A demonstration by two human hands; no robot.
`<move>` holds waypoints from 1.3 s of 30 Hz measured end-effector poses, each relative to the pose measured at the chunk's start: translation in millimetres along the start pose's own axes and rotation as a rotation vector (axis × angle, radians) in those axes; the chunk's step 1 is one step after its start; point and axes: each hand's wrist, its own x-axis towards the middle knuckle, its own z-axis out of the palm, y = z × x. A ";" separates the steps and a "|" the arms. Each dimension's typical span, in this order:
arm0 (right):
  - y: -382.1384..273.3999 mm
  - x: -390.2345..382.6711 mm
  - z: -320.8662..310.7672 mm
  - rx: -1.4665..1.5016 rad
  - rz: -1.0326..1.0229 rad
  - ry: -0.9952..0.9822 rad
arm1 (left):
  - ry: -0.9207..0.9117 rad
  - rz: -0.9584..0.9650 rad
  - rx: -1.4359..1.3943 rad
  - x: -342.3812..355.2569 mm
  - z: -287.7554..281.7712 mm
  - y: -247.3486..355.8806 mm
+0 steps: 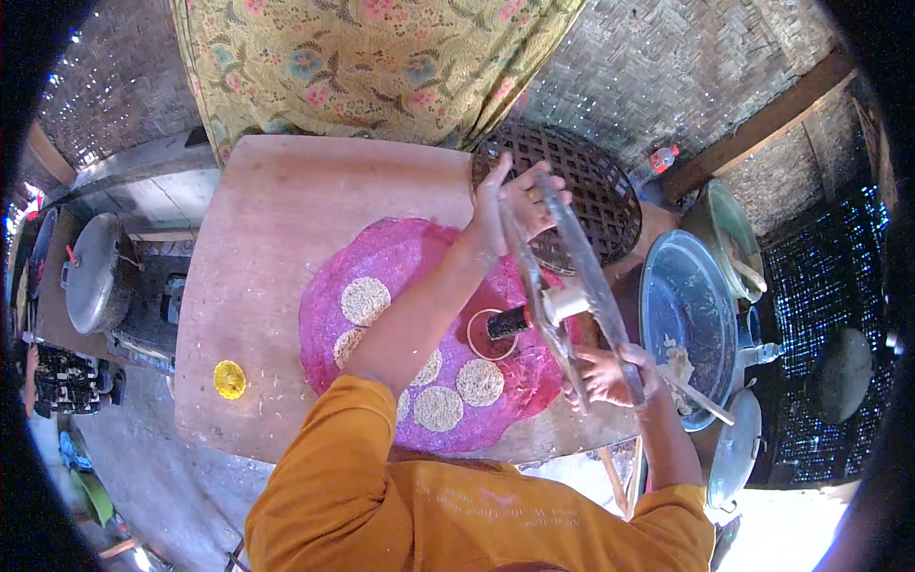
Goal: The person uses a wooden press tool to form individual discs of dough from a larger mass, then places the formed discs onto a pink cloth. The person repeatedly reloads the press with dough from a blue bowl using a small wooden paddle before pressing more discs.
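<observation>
Both of my hands are on a wooden hand press (588, 262), two long dark bars with a white and black cylinder (569, 303) between them. My left hand (519, 202) grips the far ends of the bars, thumb stretched out. Nearer to me, my right hand (610, 377) closes round the other ends. The cylinder's black end hangs over a thin pale ring (474, 349) on a pink-purple sheet (381, 253). Several round, flat discs of pale strands lie on that sheet, one disc (365, 301) at its far left and another disc (479, 382) near the ring. My left forearm hides some.
The sheet lies on a wooden table (257, 219), with a yellow round thing (229, 379) at its left. A dark woven tray (610, 195) stands behind the press. To the right are a blue basin (658, 286) holding pale dough and a stick, and a green basin (717, 214). A lidded pot (95, 276) stands far left.
</observation>
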 end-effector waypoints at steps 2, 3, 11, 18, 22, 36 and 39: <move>1.6 9.6 -8.1 -0.021 0.030 0.069 | 0.013 0.065 -0.036 -9.7 -30.3 -0.2; 4.4 13.9 -15.0 -0.087 0.082 0.138 | 0.017 0.129 -0.069 -14.1 -41.3 0.0; 11.5 38.9 2.8 -0.303 0.154 0.382 | 0.029 0.162 -0.141 -36.5 -55.8 14.7; 3.3 35.2 14.3 -0.494 0.073 0.461 | 0.000 0.164 -0.187 -21.3 -66.9 1.0; -5.2 19.7 25.2 -0.538 0.141 0.479 | 0.086 0.195 -0.205 -29.5 -71.3 -18.0; 7.4 40.3 42.9 -0.611 -0.018 0.563 | 0.103 0.236 -0.086 -45.3 -62.7 6.4; 5.9 31.6 41.7 -0.658 0.031 0.567 | 0.120 0.246 -0.127 -45.9 -73.8 1.5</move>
